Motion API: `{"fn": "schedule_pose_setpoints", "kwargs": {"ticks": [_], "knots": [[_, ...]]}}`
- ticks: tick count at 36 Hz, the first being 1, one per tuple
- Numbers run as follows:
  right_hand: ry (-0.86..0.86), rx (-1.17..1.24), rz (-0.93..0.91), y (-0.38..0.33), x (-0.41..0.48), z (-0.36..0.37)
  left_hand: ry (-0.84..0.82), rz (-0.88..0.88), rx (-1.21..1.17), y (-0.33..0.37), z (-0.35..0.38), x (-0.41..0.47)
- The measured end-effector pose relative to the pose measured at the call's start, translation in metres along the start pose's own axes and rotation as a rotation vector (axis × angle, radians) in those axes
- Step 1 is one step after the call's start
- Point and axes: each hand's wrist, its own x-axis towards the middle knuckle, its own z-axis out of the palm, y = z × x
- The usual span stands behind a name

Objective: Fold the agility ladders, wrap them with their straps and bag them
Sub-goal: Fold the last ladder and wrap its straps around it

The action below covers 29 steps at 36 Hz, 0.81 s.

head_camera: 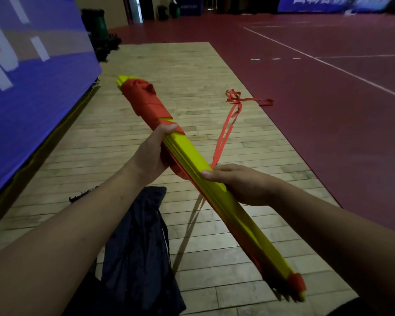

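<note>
A folded agility ladder (pixel 193 153), a stack of yellow rungs, is held in the air, slanting from far left to near right. Orange strap (pixel 146 99) is wound thickly round its far end. My left hand (pixel 152 153) grips the bundle just below that winding, thumb on top. My right hand (pixel 240 183) grips the bundle at its middle, and a loose orange strap (pixel 226 131) runs from there away to a knotted tangle (pixel 234 99) on the floor. A dark drawstring bag (pixel 135 247) lies on the floor beneath my arms.
A wooden floor panel (pixel 169 65) lies under me, with dark red court floor (pixel 328 87) to its right. A blue banner wall (pixel 32 76) stands close on the left. Dark bins and gear (pixel 98 30) stand at the far left.
</note>
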Motion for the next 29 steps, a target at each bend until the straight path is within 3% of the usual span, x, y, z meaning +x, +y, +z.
{"fn": "schedule_pose_setpoints", "kwargs": {"ticks": [7,10,12,16,22,29], "knots": [[-0.048,0.118,-0.059,-0.010,-0.004,0.004,0.013,0.015,-0.056,0.005,-0.009,0.003],[-0.076,0.177,-0.084,-0.008,-0.005,0.008,0.048,-0.017,0.105,0.001,-0.015,0.004],[-0.012,0.080,-0.118,-0.006,-0.004,0.009,0.064,-0.057,0.286,0.001,-0.019,0.003],[0.278,-0.309,-0.179,-0.001,0.003,0.009,-0.002,-0.148,0.537,-0.003,-0.015,0.000],[0.368,-0.636,-0.144,0.000,0.012,0.015,0.143,-0.112,0.390,-0.021,0.005,-0.005],[0.273,-0.496,-0.008,0.002,0.015,0.026,0.154,-0.006,0.281,-0.012,0.008,-0.007]]}}
